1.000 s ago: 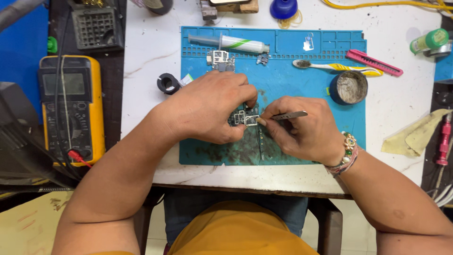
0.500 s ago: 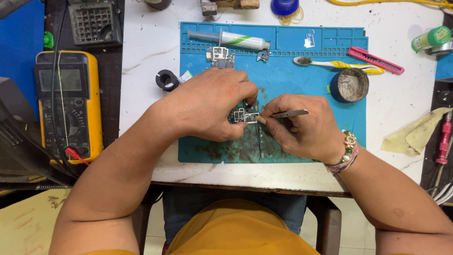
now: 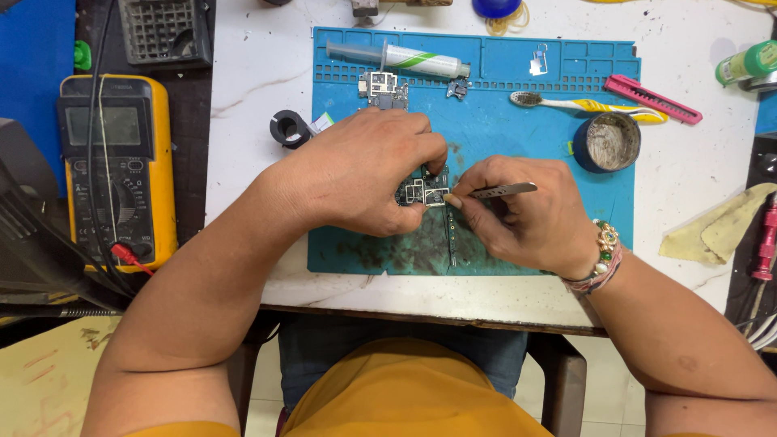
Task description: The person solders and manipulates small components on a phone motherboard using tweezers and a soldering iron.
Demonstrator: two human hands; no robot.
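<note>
My left hand presses down on a small green circuit board in the middle of the blue work mat, fingers curled over its top edge. My right hand grips metal tweezers, thumb tip touching the board's right edge. The tweezers' tips are hidden by my fingers. A thin dark strip lies on the mat below the board.
On the mat: a syringe, a second circuit board, a toothbrush, a round tin. A yellow multimeter sits left, a black ring beside the mat, a pink tool and yellow cloth right.
Both hands stay on the board and tweezers; only the view has shifted slightly.
</note>
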